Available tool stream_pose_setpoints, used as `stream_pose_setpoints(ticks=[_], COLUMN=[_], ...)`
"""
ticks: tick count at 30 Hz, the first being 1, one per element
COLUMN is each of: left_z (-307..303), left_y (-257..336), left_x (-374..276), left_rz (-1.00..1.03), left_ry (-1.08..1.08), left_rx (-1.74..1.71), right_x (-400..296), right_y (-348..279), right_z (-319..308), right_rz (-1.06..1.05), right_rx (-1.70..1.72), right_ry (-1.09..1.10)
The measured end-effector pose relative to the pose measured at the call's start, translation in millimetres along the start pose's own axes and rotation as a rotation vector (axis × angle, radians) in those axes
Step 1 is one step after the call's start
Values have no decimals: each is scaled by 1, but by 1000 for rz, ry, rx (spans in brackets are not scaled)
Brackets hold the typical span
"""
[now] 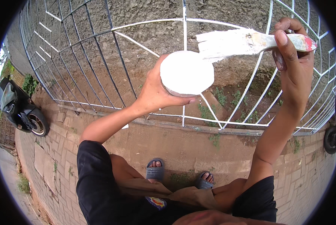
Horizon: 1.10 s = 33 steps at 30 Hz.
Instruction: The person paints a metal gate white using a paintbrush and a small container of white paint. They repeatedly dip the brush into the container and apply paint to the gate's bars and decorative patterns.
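My left hand (pixel 159 90) grips a round container of white paint (pixel 187 73) by its side, thumb along the near wall. The paint's surface looks solid bright white, so its depth cannot be told. In my right hand (pixel 293 53) is a flat paintbrush (pixel 249 42) held by its worn handle. White paint coats its bristles, which point left and hang just beyond the container's right rim. Behind both hands stands a metal bar fence (pixel 184 33). Its middle and right bars are white, while several bars at the left look dark.
A rough wall (pixel 145 33) rises behind the fence, with soil and weeds (pixel 221 95) at its foot. A motorcycle (pixel 18 107) is parked at the left; a wheel (pixel 331 140) shows at the far right. Brick paving (pixel 49 157) lies around my sandalled feet (pixel 155 168).
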<state>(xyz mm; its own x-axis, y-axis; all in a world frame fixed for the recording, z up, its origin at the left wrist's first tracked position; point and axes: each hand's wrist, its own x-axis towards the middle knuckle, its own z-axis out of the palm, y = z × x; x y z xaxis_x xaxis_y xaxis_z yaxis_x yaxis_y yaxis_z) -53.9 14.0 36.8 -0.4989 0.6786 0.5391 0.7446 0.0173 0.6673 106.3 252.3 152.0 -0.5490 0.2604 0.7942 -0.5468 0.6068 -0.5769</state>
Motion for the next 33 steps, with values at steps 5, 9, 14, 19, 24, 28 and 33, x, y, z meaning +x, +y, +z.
stream_pose_setpoints(ticks=[5,9,14,19,24,28,33], left_z=[18,27,26,15,13,6,4], left_y=[-20,-31,-27,-27,-27,-23,-21], left_x=[-26,-25,-17,-19,-9,-10,-6], left_rz=[100,248,384,410,545,572,646], left_ry=[38,58,49,92,122,140,193], left_rx=[-3,40,90,150,177,206,275], right_x=[-34,-44,-44,-40,-51,-51,-54], right_y=[-31,-36,-40,-34,-41,-43,-49], right_z=[-6,-14,3,15,19,18,16], right_rz=[-11,9,-82,-391,-368,-394,-392], right_rx=[-152,-146,-280,-319,-447,-496,-526], right_ry=[-152,-345,-409,-651,-607,-596,-547])
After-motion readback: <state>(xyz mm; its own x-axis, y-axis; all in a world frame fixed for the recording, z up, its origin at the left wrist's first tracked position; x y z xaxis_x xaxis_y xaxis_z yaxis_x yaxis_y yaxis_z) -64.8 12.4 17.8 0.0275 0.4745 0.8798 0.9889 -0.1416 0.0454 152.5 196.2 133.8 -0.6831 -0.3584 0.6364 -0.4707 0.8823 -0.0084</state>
